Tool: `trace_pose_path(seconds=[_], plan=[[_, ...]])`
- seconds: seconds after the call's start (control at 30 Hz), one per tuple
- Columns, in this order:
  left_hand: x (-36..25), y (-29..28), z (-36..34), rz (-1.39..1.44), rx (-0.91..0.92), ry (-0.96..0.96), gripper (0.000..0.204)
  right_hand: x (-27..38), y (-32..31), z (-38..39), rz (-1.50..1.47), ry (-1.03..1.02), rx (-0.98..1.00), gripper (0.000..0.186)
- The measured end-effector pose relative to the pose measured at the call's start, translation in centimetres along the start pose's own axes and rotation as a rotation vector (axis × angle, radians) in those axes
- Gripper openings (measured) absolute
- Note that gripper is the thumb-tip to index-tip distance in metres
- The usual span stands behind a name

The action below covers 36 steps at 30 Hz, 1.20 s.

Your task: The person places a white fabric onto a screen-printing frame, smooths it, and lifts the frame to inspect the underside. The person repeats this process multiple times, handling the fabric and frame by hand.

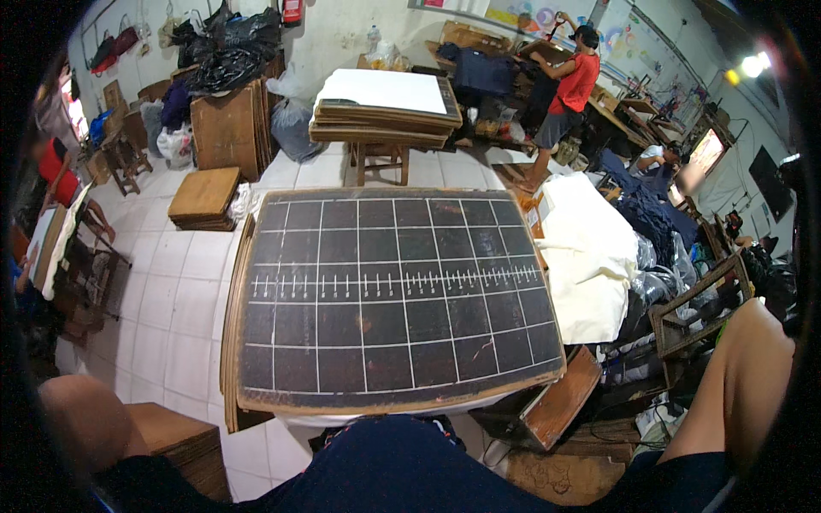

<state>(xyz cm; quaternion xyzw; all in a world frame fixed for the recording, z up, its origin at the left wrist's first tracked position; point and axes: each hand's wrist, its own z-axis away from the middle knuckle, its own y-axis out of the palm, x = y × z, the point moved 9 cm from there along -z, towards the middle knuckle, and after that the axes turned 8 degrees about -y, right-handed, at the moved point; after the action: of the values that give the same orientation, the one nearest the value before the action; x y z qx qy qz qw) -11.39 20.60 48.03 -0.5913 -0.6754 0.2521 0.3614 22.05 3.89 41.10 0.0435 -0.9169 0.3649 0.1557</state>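
Observation:
Neither of my hands is in view. Only my bent left arm (90, 423) at the lower left and my right arm (727, 385) at the lower right come into the picture, so what the hands hold is hidden. Right in front of me lies a large dark board (385, 325) with a white grid and a row of short white marks across its middle. It rests on top of a stack of brown boards (233, 342), whose edges show at its left. A pile of cream cloth (586, 256) sits against the board's right side.
Ahead, a stool (380, 161) bears a stack of boards with a white sheet (385, 90) on top. Low brown boards (203, 197) lie on the tiled floor. A wooden box (560, 398) and a wooden frame (705, 303) stand at right. Other people work at far right and left.

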Motion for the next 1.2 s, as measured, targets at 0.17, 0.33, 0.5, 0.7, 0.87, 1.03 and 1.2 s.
trace_pose_path(seconds=[0.17,0.33,0.5,0.7,0.87,1.03,1.2], plan=[[0.4,0.4,-0.2,0.028,-0.041,-0.009,0.027,-0.5,0.6,0.5,-0.009,0.011,0.018,0.028],[0.7,-0.4,0.4,0.032,-0.033,-0.033,0.027,-0.4,0.4,0.6,0.003,0.079,0.016,0.028],[0.6,-1.5,0.3,0.038,-0.069,-0.049,0.026,-0.5,0.4,0.6,0.017,0.081,0.014,0.028],[1.7,0.3,-0.4,0.085,-0.118,-0.088,0.025,-0.5,-0.3,0.5,0.021,0.037,-0.009,0.029],[2.3,0.3,0.1,0.117,-0.138,-0.115,0.024,-0.2,-0.7,0.1,0.02,0.021,-0.015,0.029],[2.1,-0.1,0.5,0.132,-0.169,-0.12,0.023,0.4,-0.6,-0.1,0.025,0.011,-0.011,0.029],[1.8,-0.5,0.8,0.135,-0.183,-0.123,0.022,0.7,-0.9,-0.2,0.023,-0.003,-0.016,0.03]])
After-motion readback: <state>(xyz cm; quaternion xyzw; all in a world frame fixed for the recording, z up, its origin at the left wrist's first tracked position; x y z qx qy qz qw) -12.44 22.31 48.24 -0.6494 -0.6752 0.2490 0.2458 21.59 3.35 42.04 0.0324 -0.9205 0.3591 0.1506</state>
